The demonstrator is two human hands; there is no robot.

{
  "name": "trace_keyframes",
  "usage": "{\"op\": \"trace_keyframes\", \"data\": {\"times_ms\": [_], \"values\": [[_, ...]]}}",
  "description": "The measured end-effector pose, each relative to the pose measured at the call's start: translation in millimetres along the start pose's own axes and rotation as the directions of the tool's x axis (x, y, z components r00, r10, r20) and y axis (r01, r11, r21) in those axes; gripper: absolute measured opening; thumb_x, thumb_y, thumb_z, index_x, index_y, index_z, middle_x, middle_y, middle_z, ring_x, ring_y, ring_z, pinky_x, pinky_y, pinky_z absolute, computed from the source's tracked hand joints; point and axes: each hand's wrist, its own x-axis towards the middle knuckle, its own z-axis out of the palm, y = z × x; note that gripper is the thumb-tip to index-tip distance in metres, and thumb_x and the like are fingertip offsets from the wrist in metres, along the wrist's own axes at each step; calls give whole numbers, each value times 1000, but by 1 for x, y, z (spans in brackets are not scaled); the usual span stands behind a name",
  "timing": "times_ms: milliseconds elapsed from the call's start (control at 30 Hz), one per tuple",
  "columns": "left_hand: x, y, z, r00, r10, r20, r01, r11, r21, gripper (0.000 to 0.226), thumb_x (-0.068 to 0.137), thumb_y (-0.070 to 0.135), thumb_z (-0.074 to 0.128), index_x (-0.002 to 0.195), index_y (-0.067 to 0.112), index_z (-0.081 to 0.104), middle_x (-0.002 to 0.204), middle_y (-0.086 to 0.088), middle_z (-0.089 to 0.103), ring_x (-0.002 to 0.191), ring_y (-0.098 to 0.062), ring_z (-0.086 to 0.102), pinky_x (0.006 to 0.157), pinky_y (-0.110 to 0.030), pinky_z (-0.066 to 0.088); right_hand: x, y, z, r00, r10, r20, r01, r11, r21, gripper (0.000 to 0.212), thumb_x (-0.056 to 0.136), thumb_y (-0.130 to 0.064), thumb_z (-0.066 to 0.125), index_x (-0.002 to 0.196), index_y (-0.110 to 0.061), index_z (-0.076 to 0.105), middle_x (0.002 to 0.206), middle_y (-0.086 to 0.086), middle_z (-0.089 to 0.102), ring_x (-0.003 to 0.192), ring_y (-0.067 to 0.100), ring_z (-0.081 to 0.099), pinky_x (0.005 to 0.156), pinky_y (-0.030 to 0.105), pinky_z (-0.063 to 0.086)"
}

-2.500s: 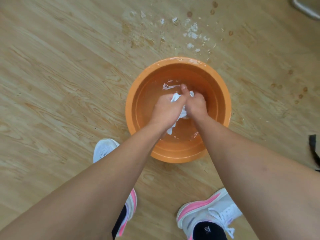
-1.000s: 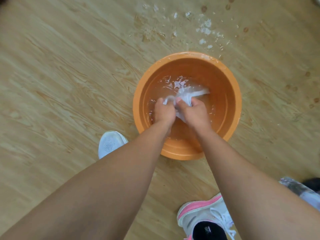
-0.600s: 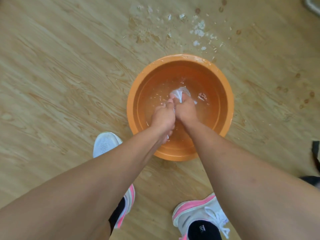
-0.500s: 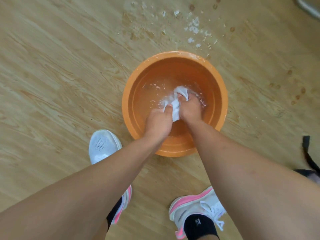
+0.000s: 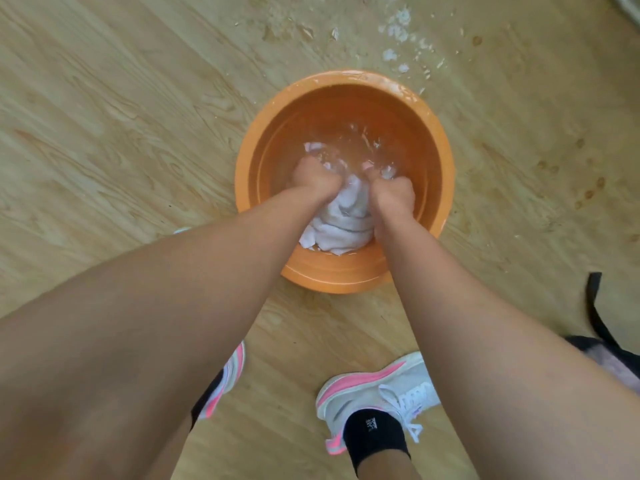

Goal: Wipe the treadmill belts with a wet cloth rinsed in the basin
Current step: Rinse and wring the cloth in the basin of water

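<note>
An orange round basin (image 5: 434, 133) with water in it stands on the wooden floor. A white wet cloth (image 5: 341, 221) hangs bunched between my two hands, its lower folds against the basin's near wall. My left hand (image 5: 315, 180) is closed on the cloth's left side. My right hand (image 5: 393, 192) is closed on its right side. Both fists sit at the water's surface, and the water ripples just beyond them. No treadmill belt is in view.
White flecks and wet spots (image 5: 398, 32) lie on the floor beyond the basin. My two white-and-pink shoes (image 5: 377, 393) stand just in front of the basin. A black strap (image 5: 594, 306) lies at the right edge.
My hands have drawn apart and pulled the cloth toward the basin's near side. More of the cloth shows above the water, bunched between my fists.
</note>
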Motion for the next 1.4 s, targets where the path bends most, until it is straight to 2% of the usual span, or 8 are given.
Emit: {"op": "trace_keyframes", "data": {"times_ms": [167, 333, 467, 567, 767, 900, 1033, 1400], "values": [[3, -8, -24, 988, 135, -77, -139, 989, -48, 22, 101, 31, 58, 98, 11, 65, 100, -14, 69, 103, -35, 66, 73, -33, 39, 12, 2, 6, 983, -169, 73, 172, 985, -34, 13, 101, -27, 63, 101, -19, 73, 92, -1, 73, 91, 22, 69, 84, 34, 54], [3, -27, -28, 957, 151, 246, -173, 982, 73, 44, 96, 57, 67, 91, 13, 71, 79, -1, 67, 71, -19, 60, 60, -29, 42, 12, 7, -16, 900, -435, -30, 425, 891, -156, 28, 110, -35, 46, 107, -18, 67, 95, -5, 69, 95, 21, 64, 87, 37, 48], [9, -40, -22, 963, 246, 106, -255, 963, 81, 23, 105, 33, 58, 84, 23, 56, 76, -2, 57, 69, -24, 51, 60, -31, 40, 12, 8, -8, 943, -298, 146, 326, 917, -231, 36, 109, -44, 50, 124, -14, 63, 108, 0, 65, 102, 24, 60, 86, 32, 42], [6, -40, -19, 961, 271, -53, -272, 962, 0, 23, 107, 44, 51, 97, 23, 48, 99, -6, 65, 95, -33, 60, 74, -37, 39, 17, 9, 1, 910, -297, 290, 384, 868, -316, 26, 101, -41, 65, 100, -16, 71, 87, 0, 70, 83, 23, 63, 74, 33, 44], [10, -40, -15, 943, 302, -136, -291, 952, 97, 29, 94, 51, 66, 104, 24, 63, 104, 3, 69, 100, -29, 64, 79, -35, 47, 23, -4, -1, 957, -291, -7, 285, 940, -189, 30, 96, -26, 57, 112, -8, 75, 110, 12, 77, 107, 32, 70, 91, 35, 53], [12, -28, -12, 996, 93, -9, -92, 966, -240, 31, 110, 34, 46, 121, 14, 67, 109, -4, 67, 98, -25, 61, 87, -36, 48, 0, 7, 15, 926, -312, 211, 328, 944, -45, 20, 97, -34, 60, 97, -19, 73, 83, -4, 74, 78, 18, 69, 76, 33, 53], [-4, -14, -8, 953, -64, 295, 210, 843, -495, 41, 111, 36, 41, 87, 13, 63, 58, -4, 59, 49, -21, 55, 48, -23, 42, -18, 9, 43, 924, -343, 167, 360, 929, -82, 28, 104, -47, 57, 94, -22, 63, 84, -8, 66, 87, 22, 66, 75, 34, 47], [-37, -24, -7, 983, 24, 182, 85, 818, -569, 52, 99, 61, 54, 97, 11, 70, 66, -5, 70, 49, -21, 63, 50, -25, 48, 23, 3, 18, 944, -263, 198, 305, 925, -228, 27, 98, -29, 57, 74, -18, 61, 77, 2, 68, 72, 22, 61, 70, 32, 47]]}}
